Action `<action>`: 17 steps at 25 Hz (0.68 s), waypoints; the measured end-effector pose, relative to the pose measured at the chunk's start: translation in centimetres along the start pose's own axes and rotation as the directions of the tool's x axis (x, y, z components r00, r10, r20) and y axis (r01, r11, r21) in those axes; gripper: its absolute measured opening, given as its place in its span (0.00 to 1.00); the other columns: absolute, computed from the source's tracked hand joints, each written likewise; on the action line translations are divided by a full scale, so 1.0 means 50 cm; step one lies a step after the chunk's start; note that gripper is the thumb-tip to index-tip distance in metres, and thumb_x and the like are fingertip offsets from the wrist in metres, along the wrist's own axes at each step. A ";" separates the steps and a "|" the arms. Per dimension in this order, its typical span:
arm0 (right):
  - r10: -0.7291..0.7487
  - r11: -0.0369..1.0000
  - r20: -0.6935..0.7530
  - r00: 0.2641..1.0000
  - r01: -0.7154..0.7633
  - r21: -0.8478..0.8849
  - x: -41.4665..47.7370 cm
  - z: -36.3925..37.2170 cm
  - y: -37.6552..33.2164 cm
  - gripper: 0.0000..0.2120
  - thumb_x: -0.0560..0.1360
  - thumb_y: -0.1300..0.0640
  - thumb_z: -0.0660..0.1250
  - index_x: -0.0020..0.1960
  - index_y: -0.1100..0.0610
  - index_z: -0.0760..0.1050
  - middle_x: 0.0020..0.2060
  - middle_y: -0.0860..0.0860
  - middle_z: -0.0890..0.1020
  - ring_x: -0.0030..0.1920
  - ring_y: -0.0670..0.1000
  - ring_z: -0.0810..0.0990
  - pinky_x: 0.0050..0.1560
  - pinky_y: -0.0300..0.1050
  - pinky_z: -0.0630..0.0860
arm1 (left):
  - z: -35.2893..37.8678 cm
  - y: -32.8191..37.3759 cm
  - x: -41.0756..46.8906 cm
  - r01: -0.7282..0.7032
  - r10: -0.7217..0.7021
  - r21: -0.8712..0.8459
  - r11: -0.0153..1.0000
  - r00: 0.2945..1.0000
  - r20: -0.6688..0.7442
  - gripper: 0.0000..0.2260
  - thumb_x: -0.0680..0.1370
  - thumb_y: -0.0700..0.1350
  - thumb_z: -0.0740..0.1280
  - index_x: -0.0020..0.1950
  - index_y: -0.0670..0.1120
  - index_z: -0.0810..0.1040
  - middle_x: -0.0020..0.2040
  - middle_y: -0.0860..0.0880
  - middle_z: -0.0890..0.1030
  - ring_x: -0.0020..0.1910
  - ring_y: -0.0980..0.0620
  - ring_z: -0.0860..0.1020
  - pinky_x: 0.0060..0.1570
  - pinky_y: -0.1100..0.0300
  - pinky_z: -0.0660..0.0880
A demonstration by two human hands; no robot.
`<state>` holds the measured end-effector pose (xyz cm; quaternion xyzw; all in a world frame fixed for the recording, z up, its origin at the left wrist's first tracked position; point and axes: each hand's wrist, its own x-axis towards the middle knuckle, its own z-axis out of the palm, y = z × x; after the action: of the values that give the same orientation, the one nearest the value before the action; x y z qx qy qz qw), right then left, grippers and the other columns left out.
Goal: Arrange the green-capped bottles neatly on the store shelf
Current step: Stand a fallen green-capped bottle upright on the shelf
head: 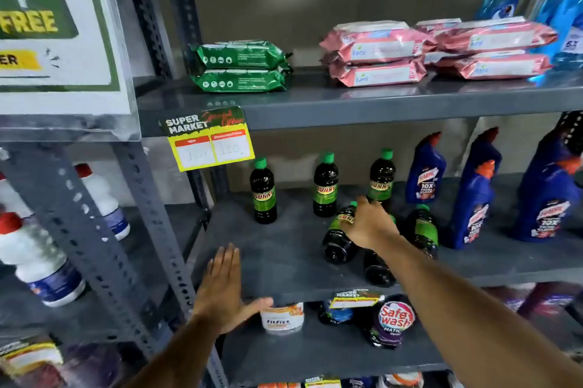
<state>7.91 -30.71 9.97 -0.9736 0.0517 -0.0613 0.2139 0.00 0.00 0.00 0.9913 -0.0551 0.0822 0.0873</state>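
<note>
green packs (240, 66) stacked | pink packs (378, 54) upper shelf | blue bottles (425, 168) right | price tag (209, 139)

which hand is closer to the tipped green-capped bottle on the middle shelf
Right. The right hand rests on the tipped bottle, fingers over its label. The left hand lies flat on the shelf's front edge, well off to the bottle's left, not touching it.

Three bottles (325, 185) upright at shelf (277, 248) rear; three more toppled before them, rightward
</note>
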 end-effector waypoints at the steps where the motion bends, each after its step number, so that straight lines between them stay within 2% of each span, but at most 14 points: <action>1: 0.095 0.993 0.059 0.994 -0.099 0.066 0.017 0.018 -0.014 0.30 0.71 0.45 0.68 0.65 0.61 0.66 0.59 0.61 0.75 0.56 0.63 0.77 0.46 0.48 0.73 | 0.015 -0.014 0.000 0.010 -0.011 0.014 1.000 0.996 0.086 0.63 0.56 0.83 0.53 0.74 0.42 0.35 0.77 0.43 0.37 0.75 0.46 0.37 0.74 0.48 0.41; 2: 0.182 0.974 0.106 0.978 -0.194 0.118 0.031 0.032 -0.026 0.30 0.70 0.46 0.70 0.64 0.62 0.67 0.59 0.61 0.77 0.56 0.62 0.78 0.46 0.46 0.73 | 0.023 -0.021 0.002 -0.008 0.001 0.054 0.999 0.990 0.140 0.64 0.55 0.81 0.56 0.74 0.41 0.35 0.76 0.44 0.35 0.75 0.45 0.38 0.74 0.48 0.41; 4: 0.275 0.926 0.188 0.943 -0.312 0.210 0.048 0.056 -0.037 0.25 0.69 0.47 0.72 0.59 0.62 0.73 0.57 0.59 0.80 0.56 0.60 0.79 0.47 0.45 0.74 | 0.042 -0.029 0.001 -0.009 -0.014 0.147 0.989 0.988 0.154 0.59 0.62 0.74 0.63 0.74 0.39 0.37 0.77 0.41 0.38 0.76 0.42 0.41 0.74 0.47 0.43; 5: 0.287 0.913 0.199 0.937 -0.330 0.240 0.060 0.072 -0.037 0.21 0.69 0.48 0.71 0.56 0.60 0.75 0.56 0.58 0.81 0.56 0.59 0.79 0.47 0.44 0.74 | 0.049 -0.030 0.005 0.013 -0.034 0.154 0.988 0.991 0.133 0.55 0.66 0.69 0.65 0.74 0.38 0.39 0.78 0.39 0.41 0.76 0.41 0.43 0.75 0.47 0.45; 7: 0.324 0.868 0.218 0.921 -0.381 0.319 0.081 0.100 -0.033 0.18 0.72 0.51 0.69 0.58 0.60 0.77 0.57 0.57 0.81 0.57 0.58 0.79 0.44 0.40 0.74 | 0.051 -0.026 0.012 0.031 -0.049 0.181 0.983 0.994 0.098 0.49 0.70 0.63 0.66 0.74 0.38 0.41 0.78 0.38 0.45 0.76 0.40 0.46 0.75 0.46 0.49; 8: 0.365 0.826 0.222 0.904 -0.424 0.370 0.087 0.108 -0.032 0.20 0.73 0.52 0.68 0.61 0.63 0.76 0.60 0.58 0.79 0.59 0.58 0.78 0.43 0.40 0.74 | 0.049 -0.021 0.014 0.033 -0.054 0.191 0.981 0.993 0.104 0.49 0.70 0.61 0.67 0.74 0.38 0.41 0.78 0.38 0.46 0.76 0.40 0.46 0.75 0.46 0.49; 10: 0.488 0.704 0.237 0.840 -0.539 0.463 0.098 0.127 -0.031 0.29 0.72 0.53 0.69 0.68 0.67 0.68 0.64 0.62 0.75 0.62 0.60 0.75 0.51 0.44 0.75 | 0.050 -0.019 0.012 0.034 -0.056 0.189 0.981 0.992 0.110 0.48 0.71 0.61 0.66 0.74 0.38 0.40 0.78 0.39 0.45 0.76 0.41 0.45 0.76 0.47 0.48; 12: 0.622 0.538 0.239 0.746 -0.629 0.561 0.086 0.134 -0.041 0.36 0.65 0.54 0.75 0.66 0.68 0.65 0.61 0.63 0.76 0.58 0.62 0.77 0.51 0.48 0.76 | 0.050 -0.015 0.006 0.040 -0.060 0.176 0.984 0.992 0.110 0.47 0.71 0.61 0.65 0.74 0.39 0.39 0.78 0.40 0.45 0.77 0.42 0.45 0.76 0.47 0.47; 14: 0.682 0.485 0.186 0.707 -0.629 0.608 0.064 0.138 -0.061 0.40 0.61 0.54 0.78 0.66 0.65 0.63 0.61 0.63 0.73 0.56 0.64 0.76 0.47 0.49 0.74 | 0.050 -0.016 0.002 0.043 -0.059 0.158 0.986 0.993 0.099 0.46 0.72 0.60 0.63 0.75 0.39 0.39 0.78 0.40 0.44 0.77 0.42 0.45 0.75 0.48 0.45; 15: 0.667 0.502 0.144 0.731 -0.584 0.638 0.053 0.144 -0.071 0.40 0.61 0.54 0.79 0.66 0.64 0.63 0.61 0.64 0.71 0.55 0.64 0.76 0.47 0.50 0.74 | 0.048 -0.015 0.001 0.048 -0.062 0.148 0.988 0.994 0.088 0.45 0.72 0.60 0.63 0.75 0.40 0.40 0.78 0.40 0.44 0.77 0.43 0.44 0.75 0.49 0.44; 17: 0.572 0.580 -0.006 0.820 -0.399 0.710 0.027 0.153 -0.100 0.37 0.59 0.56 0.80 0.63 0.65 0.67 0.58 0.64 0.72 0.55 0.65 0.75 0.49 0.49 0.75 | 0.049 -0.014 0.000 0.058 -0.071 0.139 0.989 0.993 0.092 0.45 0.72 0.59 0.63 0.75 0.40 0.39 0.78 0.40 0.44 0.77 0.43 0.44 0.75 0.49 0.44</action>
<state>10.72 -23.22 5.32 -0.7579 0.3166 -0.1291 0.5556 0.45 0.24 -2.48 0.9990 -0.0214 0.0350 0.0193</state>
